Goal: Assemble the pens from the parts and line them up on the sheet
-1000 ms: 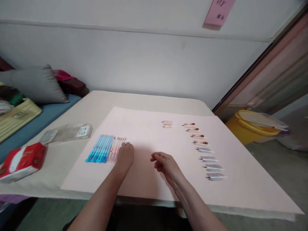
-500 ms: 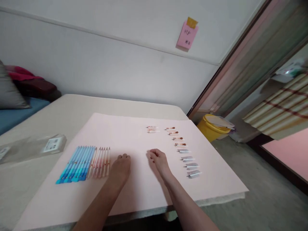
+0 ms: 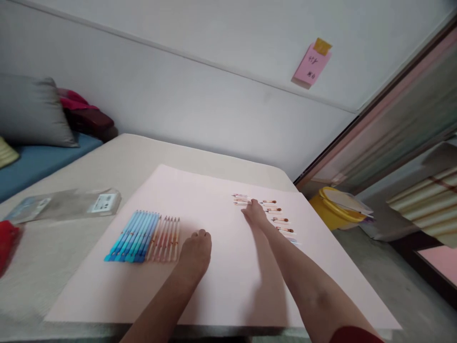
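Note:
A pink sheet [image 3: 214, 267] covers much of a beige table. On it lies a row of blue and clear pink pen barrels [image 3: 144, 231]. My left hand [image 3: 196, 250] rests on the sheet just right of that row, fingers curled under. My right hand [image 3: 254, 213] is stretched out to a small group of pen tips [image 3: 240, 198] at the far side, its fingertips at them; whether it holds one is hidden. A column of pen caps [image 3: 276, 215] runs down just right of that hand, partly behind my forearm.
A clear plastic packet [image 3: 66, 205] lies on the table left of the sheet, with a red pack [image 3: 6, 245] at the left edge. A grey pillow [image 3: 30, 112] sits on a blue mattress. A yellow bucket [image 3: 332, 209] stands beyond the table's right corner.
My right hand has reached forward from the middle of the sheet to the far group of pen tips. My left hand has stayed by the barrels. The camera has swung about.

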Tool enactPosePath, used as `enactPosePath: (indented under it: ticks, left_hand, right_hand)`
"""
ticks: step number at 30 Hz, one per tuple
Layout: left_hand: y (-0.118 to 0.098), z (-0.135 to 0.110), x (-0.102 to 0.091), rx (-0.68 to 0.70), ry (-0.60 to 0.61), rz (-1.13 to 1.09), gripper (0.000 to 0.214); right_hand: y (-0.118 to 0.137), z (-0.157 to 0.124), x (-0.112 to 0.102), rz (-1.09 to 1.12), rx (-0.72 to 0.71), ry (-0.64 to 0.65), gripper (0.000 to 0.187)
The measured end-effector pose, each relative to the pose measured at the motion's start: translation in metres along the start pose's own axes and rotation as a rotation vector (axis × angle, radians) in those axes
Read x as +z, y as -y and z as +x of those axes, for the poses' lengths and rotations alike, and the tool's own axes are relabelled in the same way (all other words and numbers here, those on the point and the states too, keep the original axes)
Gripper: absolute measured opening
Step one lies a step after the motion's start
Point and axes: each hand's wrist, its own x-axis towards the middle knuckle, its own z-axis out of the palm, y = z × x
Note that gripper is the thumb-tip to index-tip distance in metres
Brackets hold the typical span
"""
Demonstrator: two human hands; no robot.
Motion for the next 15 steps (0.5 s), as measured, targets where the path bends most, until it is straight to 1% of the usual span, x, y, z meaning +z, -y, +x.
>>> enactPosePath:
  ticks: [2, 4, 8, 9, 12, 15]
  left_hand:
    - [0.001, 0.002, 0.0, -0.013, 0.01, 0.003, 0.024]
    - [0.0, 0.004, 0.0, -0.013, 0.02, 0.01, 0.025]
    - [-0.002, 0.005, 0.0, -0.006, 0.021, 0.016, 0.026]
    - [-0.002, 0.005, 0.001, -0.007, 0.022, 0.015, 0.026]
    - [-0.003, 0.003, 0.001, -0.011, 0.017, 0.014, 0.024]
    - [-0.003, 0.001, 0.0, -0.006, 0.011, -0.012, 0.023]
  right_hand:
    - [-0.002, -0.003, 0.002, -0.052, -0.008, 0.022, 0.049]
    - [-0.001, -0.009, 0.004, -0.087, -0.058, 0.036, 0.046]
    - [0.012, -0.02, 0.007, -0.156, -0.151, 0.072, 0.023]
    - [0.017, -0.023, 0.008, -0.171, -0.163, 0.08, 0.021]
    - [0.03, -0.035, 0.009, -0.211, -0.192, 0.106, 0.023]
    - [0.041, -0.059, 0.01, -0.24, -0.223, 0.141, 0.024]
